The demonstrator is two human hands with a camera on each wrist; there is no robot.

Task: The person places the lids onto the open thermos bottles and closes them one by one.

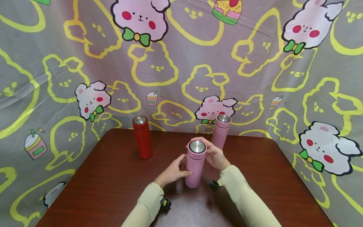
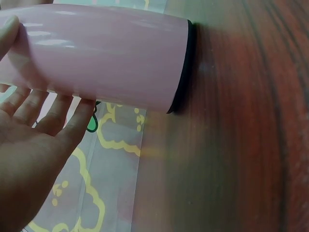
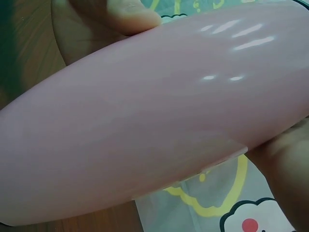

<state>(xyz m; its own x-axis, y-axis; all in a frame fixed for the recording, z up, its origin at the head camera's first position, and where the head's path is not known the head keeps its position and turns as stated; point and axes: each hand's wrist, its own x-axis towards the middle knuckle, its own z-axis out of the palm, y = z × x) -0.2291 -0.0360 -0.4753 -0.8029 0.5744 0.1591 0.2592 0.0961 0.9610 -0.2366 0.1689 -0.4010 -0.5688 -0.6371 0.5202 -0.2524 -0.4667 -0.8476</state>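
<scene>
Between my two hands stands a pink thermos bottle [image 1: 195, 170], upright, with a round silver top. My left hand [image 1: 173, 171] holds it from the left, thumb on the near side of the body and fingers along the other side. From the right, my right hand [image 1: 215, 155] grips the upper part, its fingers reaching round behind the lid. The left wrist view shows the bottle's black base [image 2: 186, 67] close over the wooden table. Glossy pink bottle wall [image 3: 145, 116] fills much of the right wrist view.
A red thermos bottle [image 1: 144, 140] stands upright at the back left of the brown table [image 1: 113, 189]. Another pink thermos bottle [image 1: 220, 134] stands behind my right hand, partly hidden. A patterned cloth [image 1: 175, 53] hangs round the back and sides.
</scene>
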